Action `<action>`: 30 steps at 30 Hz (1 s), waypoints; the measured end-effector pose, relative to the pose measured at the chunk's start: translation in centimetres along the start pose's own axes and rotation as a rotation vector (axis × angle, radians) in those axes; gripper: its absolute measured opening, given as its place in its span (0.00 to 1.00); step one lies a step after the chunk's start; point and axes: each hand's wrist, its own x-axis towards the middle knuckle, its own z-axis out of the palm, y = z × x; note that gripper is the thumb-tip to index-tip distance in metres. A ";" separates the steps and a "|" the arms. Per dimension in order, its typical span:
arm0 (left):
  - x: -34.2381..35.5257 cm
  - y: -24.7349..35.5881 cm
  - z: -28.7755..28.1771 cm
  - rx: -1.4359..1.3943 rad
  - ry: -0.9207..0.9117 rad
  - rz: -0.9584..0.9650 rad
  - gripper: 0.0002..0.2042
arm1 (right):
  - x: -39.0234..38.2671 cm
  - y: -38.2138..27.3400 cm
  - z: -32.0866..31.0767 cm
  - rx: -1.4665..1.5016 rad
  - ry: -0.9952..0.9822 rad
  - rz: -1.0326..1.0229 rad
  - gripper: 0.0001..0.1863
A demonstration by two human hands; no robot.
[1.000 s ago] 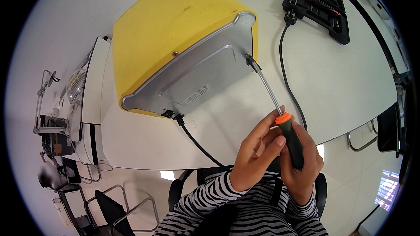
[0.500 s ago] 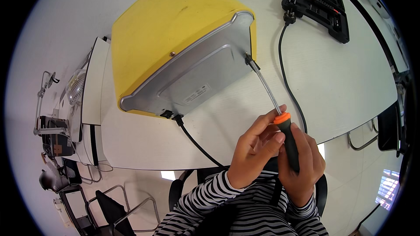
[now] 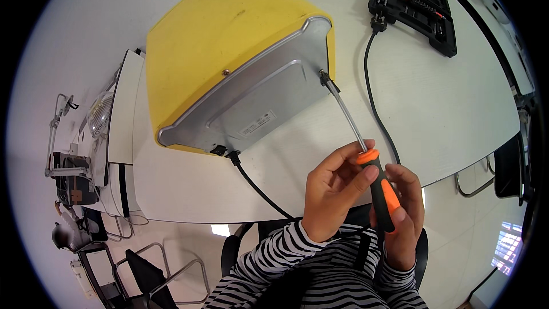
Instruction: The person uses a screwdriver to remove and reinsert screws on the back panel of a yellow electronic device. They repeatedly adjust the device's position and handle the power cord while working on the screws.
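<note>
A screwdriver [image 3: 382, 194] with a dark green and orange handle points up and away from me. Its metal shaft reaches a small black fitting [image 3: 327, 78] at the right edge of the grey panel [image 3: 260, 100] on a yellow-cased machine [image 3: 229, 23]; the exact tip contact is too small to make out. My left hand [image 3: 337, 189] pinches the handle's orange collar and the base of the shaft. Around the lower handle, my right hand [image 3: 406, 212] is curled loosely, thumb against the orange grip and fingers partly off it. A screw [image 3: 226, 72] shows on the yellow edge.
A black power cord [image 3: 254, 186] runs from the machine's lower edge toward me. To the right, another black cable [image 3: 372, 91] with a plug lies beside an open black tool case [image 3: 414, 8] of bits. The white table's [image 3: 457, 109] front edge is near my forearms. Chairs stand at lower left.
The screwdriver handle has rotated, bringing its orange grip into sight. My right fingers have loosened and shifted round the handle. The left hand keeps its hold, and the machine stays put.
</note>
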 end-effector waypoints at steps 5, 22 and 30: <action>-0.1 -0.4 -0.1 -0.012 -0.003 0.039 0.19 | -0.4 -1.0 0.3 0.141 -0.103 0.265 0.27; -0.1 -0.3 -0.4 -0.015 -0.016 0.030 0.22 | -0.9 0.6 0.2 -0.447 0.013 -0.284 0.25; -0.1 0.4 -0.2 -0.094 -0.124 -0.036 0.21 | -1.3 1.3 0.0 -0.679 0.088 -0.398 0.19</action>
